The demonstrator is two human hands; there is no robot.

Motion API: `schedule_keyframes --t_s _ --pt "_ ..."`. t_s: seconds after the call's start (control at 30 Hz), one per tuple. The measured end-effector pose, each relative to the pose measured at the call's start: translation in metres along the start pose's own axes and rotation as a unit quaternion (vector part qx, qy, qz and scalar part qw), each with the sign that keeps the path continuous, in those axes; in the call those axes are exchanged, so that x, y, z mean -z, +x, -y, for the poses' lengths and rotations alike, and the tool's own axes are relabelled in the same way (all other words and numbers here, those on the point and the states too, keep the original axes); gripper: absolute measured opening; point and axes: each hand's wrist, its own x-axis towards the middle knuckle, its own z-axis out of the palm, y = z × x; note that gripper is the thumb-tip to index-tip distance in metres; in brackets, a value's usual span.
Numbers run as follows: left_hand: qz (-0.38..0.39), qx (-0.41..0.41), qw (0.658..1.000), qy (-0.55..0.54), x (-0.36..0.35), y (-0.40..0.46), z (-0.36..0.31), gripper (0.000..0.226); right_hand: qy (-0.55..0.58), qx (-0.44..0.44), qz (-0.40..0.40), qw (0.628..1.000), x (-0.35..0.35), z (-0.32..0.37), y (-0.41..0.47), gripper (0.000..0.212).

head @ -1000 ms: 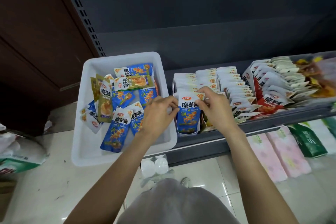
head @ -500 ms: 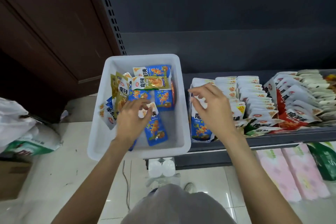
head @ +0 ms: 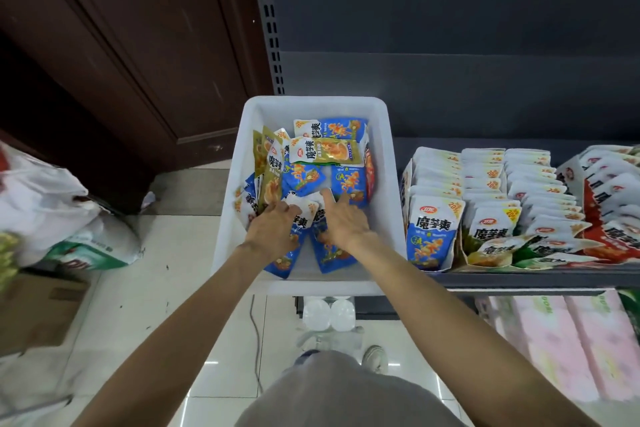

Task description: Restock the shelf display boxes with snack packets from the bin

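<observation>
The white plastic bin (head: 311,103) sits at the shelf's left end and holds several blue and olive-green snack packets (head: 327,152). Both my hands are inside it. My left hand (head: 273,229) curls its fingers over the white top of a blue packet (head: 287,258). My right hand (head: 343,225) lies flat on another blue packet (head: 332,255), index finger stretched forward. On the shelf to the right stand display boxes: one of blue packets (head: 431,232), one of green packets (head: 491,236) and one of red packets (head: 606,215).
The dark shelf edge (head: 519,279) runs under the boxes, with pink wrapped rolls (head: 554,340) on the level below. White bags (head: 45,204) and a cardboard box (head: 38,308) lie on the tiled floor at left. A brown wooden door (head: 138,45) stands behind.
My right hand has left the blue display box and moved left into the bin beside my left hand. The blue packet placed earlier now stands at that box's front.
</observation>
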Motion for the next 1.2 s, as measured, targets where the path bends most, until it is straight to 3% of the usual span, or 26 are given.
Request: schedule_keyframes --t_s 0.13,0.2,0.27,0.33,0.43,0.53,0.6,0.67,0.73,0.83,0.93,1.03,1.2 --pt "-0.044 0.002 0.999 -0.023 0.002 -0.002 -0.005 0.05 0.092 0.019 -0.095 0.991 0.016 -0.008 -0.011 0.066" --pt "-0.101 0.021 0.979 -0.177 0.008 -0.006 -0.01 0.043 0.171 0.015 -0.177 0.969 0.026 -0.018 -0.02 0.059" --pt "-0.112 0.04 0.9 -0.42 0.019 -0.014 -0.022 0.037 0.31 0.03 -0.224 0.923 0.036 -0.028 -0.034 0.056" --pt "-0.09 0.02 0.809 -0.58 0.032 -0.023 -0.038 0.032 0.453 0.066 -0.22 0.861 0.046 -0.038 -0.052 0.056" --pt "-0.075 -0.049 0.775 -0.626 0.048 -0.032 -0.057 0.032 0.564 0.095 -0.204 0.795 0.061 -0.051 -0.077 0.069" --pt "-0.077 -0.097 0.78 -0.613 0.058 -0.034 -0.076 0.026 0.603 0.073 -0.246 0.755 0.072 -0.072 -0.095 0.08" --pt "-0.07 -0.133 0.79 -0.595 0.064 -0.034 -0.092 0.03 0.611 0.061 -0.26 0.746 0.081 -0.087 -0.108 0.065" --pt "-0.069 -0.169 0.793 -0.581 0.067 -0.033 -0.109 0.033 0.584 0.061 -0.274 0.761 0.087 -0.103 -0.12 0.036" --pt "-0.066 -0.196 0.804 -0.558 0.068 -0.031 -0.127 0.034 0.554 0.055 -0.296 0.776 0.09 -0.119 -0.128 0.023" --pt "-0.064 -0.209 0.849 -0.482 0.062 -0.024 -0.151 0.029 0.513 0.041 -0.322 0.795 0.088 -0.139 -0.136 0.023" --pt "-0.12 -0.224 0.896 -0.365 0.049 -0.015 -0.164 0.02 0.449 0.025 -0.33 0.83 0.08 -0.152 -0.138 0.022" --pt "-0.165 -0.22 0.918 -0.286 0.041 -0.011 -0.166 0.016 0.391 0.005 -0.318 0.864 0.071 -0.161 -0.135 0.01" --pt "-0.242 -0.211 0.928 -0.191 0.036 -0.021 -0.164 0.024 0.293 0.041 -0.304 0.906 0.069 -0.157 -0.141 0.019"
